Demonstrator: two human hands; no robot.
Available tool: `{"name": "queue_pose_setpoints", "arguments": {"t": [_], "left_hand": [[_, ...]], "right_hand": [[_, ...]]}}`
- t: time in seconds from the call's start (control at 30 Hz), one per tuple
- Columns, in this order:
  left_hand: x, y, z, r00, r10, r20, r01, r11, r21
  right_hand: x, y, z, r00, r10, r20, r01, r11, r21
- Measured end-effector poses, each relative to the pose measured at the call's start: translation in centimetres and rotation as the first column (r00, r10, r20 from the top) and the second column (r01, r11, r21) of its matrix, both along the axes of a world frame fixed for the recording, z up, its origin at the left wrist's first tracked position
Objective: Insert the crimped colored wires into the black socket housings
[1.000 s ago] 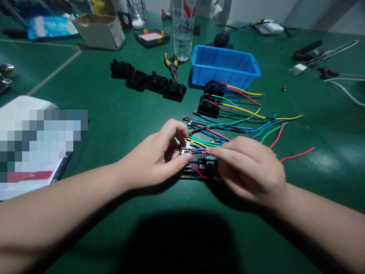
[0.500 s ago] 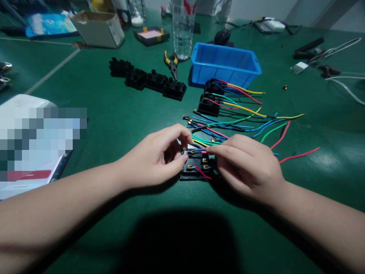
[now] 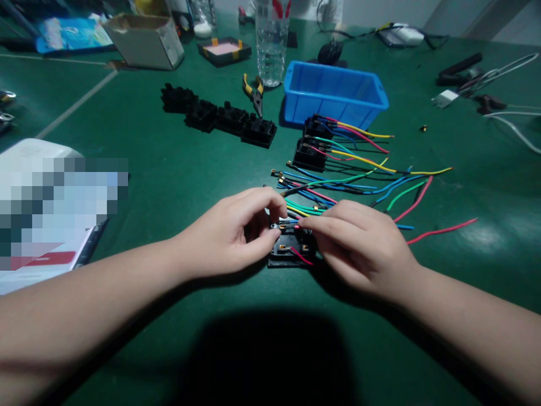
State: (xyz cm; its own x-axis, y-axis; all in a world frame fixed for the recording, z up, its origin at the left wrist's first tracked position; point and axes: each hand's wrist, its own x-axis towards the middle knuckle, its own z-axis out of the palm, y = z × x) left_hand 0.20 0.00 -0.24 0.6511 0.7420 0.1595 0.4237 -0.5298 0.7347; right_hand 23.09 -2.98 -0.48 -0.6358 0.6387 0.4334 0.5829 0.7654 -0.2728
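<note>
In front of me lies a black plastic block [image 3: 291, 261] with metal terminals, like the back of a socket. My left hand [image 3: 240, 231] is closed on its left edge, thumb and fingertips by the upper left corner. A short red wire [image 3: 302, 256] runs from a lower terminal. My right hand [image 3: 363, 239] pinches a red wire by its metal end, over the block's upper terminal; whether the two are joined I cannot tell. Beyond the hands lie several loose coloured wires [image 3: 338, 183] with metal ends.
Two black blocks with wires attached [image 3: 310, 155] stand before a blue bin [image 3: 333, 104]. A row of black blocks [image 3: 228, 119], pliers [image 3: 253, 93] and a clear bottle [image 3: 270, 62] are farther back. A carton [image 3: 146, 45] stands back left; cables and a white plug [image 3: 446, 99] lie right.
My right hand has shifted slightly left, bringing the wire's end closer to the block's upper terminal. My left hand stays nearly in place at the block.
</note>
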Motion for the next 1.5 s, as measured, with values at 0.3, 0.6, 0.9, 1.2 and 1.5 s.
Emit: {"name": "queue_pose_setpoints", "arguments": {"t": [0.3, 0.6, 0.9, 1.2, 1.5], "left_hand": [[0.04, 0.10, 0.22, 0.999, -0.032, -0.033, 0.034, 0.997, 0.072], [0.06, 0.16, 0.26, 0.997, -0.059, -0.052, 0.063, 0.994, 0.089], [0.08, 0.17, 0.27, 0.995, -0.074, -0.070, 0.080, 0.994, 0.080], [0.04, 0.19, 0.23, 0.993, -0.081, -0.083, 0.090, 0.991, 0.100], [0.01, -0.03, 0.19, 0.993, -0.074, -0.088, 0.086, 0.987, 0.136]], "right_hand": [[-0.12, -0.16, 0.15, 1.000, 0.020, -0.022, -0.020, 1.000, -0.015], [0.10, -0.14, 0.26, 0.998, 0.054, -0.037, -0.053, 0.998, 0.019], [0.05, -0.21, 0.48, 0.997, 0.078, -0.016, -0.078, 0.997, 0.027], [-0.01, -0.12, 0.50, 0.997, 0.083, -0.009, -0.083, 0.996, 0.015], [-0.05, -0.10, 0.39, 0.995, 0.095, -0.027, -0.095, 0.995, 0.003]]}}
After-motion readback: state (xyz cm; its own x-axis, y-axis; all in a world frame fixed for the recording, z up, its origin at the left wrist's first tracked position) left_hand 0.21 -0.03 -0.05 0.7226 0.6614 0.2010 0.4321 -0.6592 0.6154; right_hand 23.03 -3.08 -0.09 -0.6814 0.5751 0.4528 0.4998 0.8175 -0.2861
